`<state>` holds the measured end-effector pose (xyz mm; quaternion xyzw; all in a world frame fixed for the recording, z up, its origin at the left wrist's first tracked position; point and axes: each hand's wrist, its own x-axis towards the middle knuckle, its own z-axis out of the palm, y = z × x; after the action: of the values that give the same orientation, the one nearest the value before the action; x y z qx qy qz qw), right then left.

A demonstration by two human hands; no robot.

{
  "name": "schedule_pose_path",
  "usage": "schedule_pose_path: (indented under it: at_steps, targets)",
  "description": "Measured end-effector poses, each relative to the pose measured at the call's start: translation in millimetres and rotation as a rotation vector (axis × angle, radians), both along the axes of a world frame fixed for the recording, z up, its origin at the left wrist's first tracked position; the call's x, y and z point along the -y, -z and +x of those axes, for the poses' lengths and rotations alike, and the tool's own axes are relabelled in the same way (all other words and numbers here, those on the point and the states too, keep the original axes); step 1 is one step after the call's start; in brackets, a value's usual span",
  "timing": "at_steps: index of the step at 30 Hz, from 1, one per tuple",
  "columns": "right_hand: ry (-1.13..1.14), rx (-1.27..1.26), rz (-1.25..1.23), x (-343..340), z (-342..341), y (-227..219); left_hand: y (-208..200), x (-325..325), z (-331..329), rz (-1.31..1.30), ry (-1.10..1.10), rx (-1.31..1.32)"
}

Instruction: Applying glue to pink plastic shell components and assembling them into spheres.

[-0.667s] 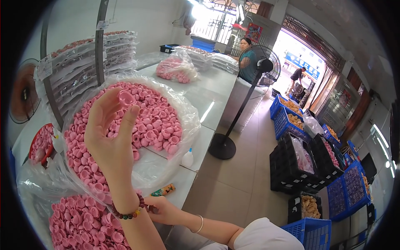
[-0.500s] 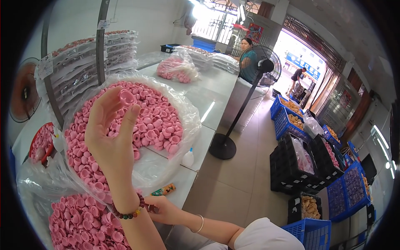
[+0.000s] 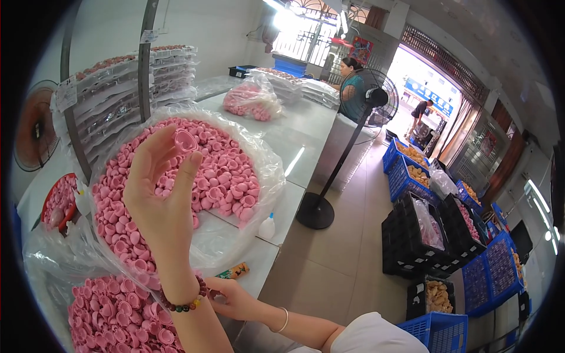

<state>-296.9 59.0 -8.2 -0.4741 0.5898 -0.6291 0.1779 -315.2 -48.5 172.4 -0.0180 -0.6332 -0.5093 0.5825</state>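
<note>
My left hand [image 3: 156, 182], with a beaded bracelet at its wrist, is raised over a large heap of pink rounded cups. Between its thumb and fingertips it holds a small pink cup-shaped piece [image 3: 186, 141]. The heap [image 3: 226, 173] lies on a clear plastic bag [image 3: 268, 159] on the table. My right hand [image 3: 232, 299] is low, near the table edge, with its fingers curled and partly hidden behind my left wrist; what they hold, if anything, does not show. A second pile of pink cups [image 3: 118, 317] lies at lower left.
A small white bottle with a blue cap [image 3: 266, 226] and a printed cylinder [image 3: 234, 271] are near the table's right edge. Stacked trays [image 3: 103, 97] rise behind metal posts. A standing fan [image 3: 316, 210] and crates [image 3: 412, 235] occupy the floor. A person [image 3: 351, 88] is beyond the fan.
My left hand with the pink piece has shifted slightly right in the picture. The person beyond the fan has turned their head down and to the left.
</note>
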Motion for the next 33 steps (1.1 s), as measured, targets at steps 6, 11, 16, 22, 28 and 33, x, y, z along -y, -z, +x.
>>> schedule_pose_path:
  at_steps: [6,11,16,22,28,33]
  targets:
    - [-0.039,0.001,-0.003,-2.3,-0.6,-8.9,0.9,0.3,-1.2,-0.004,0.000,0.010]
    - [-0.062,0.030,0.022,-2.0,-0.6,-7.2,0.7,0.3,-0.4,-0.029,-0.009,0.020]
    - [-0.040,0.017,0.002,0.7,0.9,-7.7,-0.1,0.5,0.5,0.001,0.018,0.004]
    - [-0.017,-0.010,-0.006,1.3,0.8,-5.4,-0.8,0.0,1.1,-0.002,0.012,0.011]
    - [-0.015,0.001,0.032,0.1,0.7,-9.0,-0.6,-0.2,0.6,0.002,0.011,0.015]
    - [-0.031,-0.003,0.062,-1.3,1.6,-14.7,-0.5,2.5,4.8,-0.050,0.029,0.111]
